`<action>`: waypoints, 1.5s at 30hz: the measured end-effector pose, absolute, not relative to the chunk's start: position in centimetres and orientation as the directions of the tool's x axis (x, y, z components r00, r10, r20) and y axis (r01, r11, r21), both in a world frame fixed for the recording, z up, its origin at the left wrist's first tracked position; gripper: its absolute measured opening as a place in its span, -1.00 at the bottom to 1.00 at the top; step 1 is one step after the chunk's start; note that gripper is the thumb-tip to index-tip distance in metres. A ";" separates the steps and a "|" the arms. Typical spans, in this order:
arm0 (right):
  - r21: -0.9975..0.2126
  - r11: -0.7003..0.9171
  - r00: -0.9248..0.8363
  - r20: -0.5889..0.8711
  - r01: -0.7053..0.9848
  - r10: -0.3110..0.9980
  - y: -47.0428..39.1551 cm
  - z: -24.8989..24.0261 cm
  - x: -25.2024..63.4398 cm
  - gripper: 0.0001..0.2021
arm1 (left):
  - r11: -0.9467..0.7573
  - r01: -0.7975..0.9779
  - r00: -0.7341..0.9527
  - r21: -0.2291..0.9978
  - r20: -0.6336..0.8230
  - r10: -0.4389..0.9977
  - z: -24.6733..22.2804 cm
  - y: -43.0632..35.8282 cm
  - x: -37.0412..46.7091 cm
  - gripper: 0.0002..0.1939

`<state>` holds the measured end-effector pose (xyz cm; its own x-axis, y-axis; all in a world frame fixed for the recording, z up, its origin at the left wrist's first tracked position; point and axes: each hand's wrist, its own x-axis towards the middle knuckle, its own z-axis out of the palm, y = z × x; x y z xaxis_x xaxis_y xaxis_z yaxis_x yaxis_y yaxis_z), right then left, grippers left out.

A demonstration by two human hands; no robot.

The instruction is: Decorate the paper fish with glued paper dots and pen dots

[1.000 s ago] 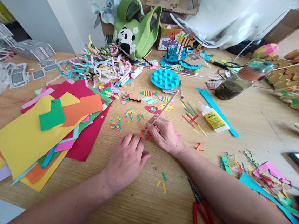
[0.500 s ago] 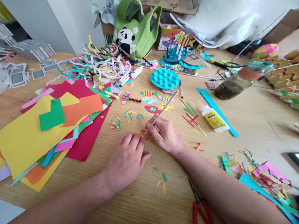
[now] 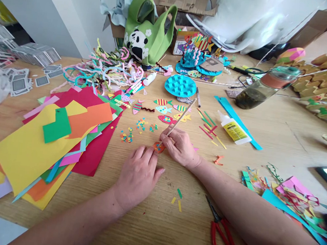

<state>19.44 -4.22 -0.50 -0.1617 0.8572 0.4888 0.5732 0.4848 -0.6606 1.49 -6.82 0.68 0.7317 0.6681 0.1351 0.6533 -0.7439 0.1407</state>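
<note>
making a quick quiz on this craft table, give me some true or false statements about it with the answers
1. The right grip holds a thin stick. True.
2. The left grip is on the yellow paper. False: it is at the orange paper piece.
3. The glue bottle lies on its side. True.
4. The scissors are blue-handled. False: they are red-handled.
5. The green bag shows a panda. True.
</note>
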 end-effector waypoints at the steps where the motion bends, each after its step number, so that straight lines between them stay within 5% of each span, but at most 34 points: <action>1: -0.658 0.487 -0.162 0.492 0.574 0.856 -4.2 -0.5 19.4 -0.74 | -0.744 0.653 0.732 0.141 0.137 0.668 0.7 -6.8 1.5 -0.62; 45: -0.663 0.489 -0.185 0.476 0.567 0.860 -4.1 -0.4 19.5 -0.74 | -0.745 0.651 0.732 0.146 0.135 0.667 0.6 -6.8 1.4 -0.61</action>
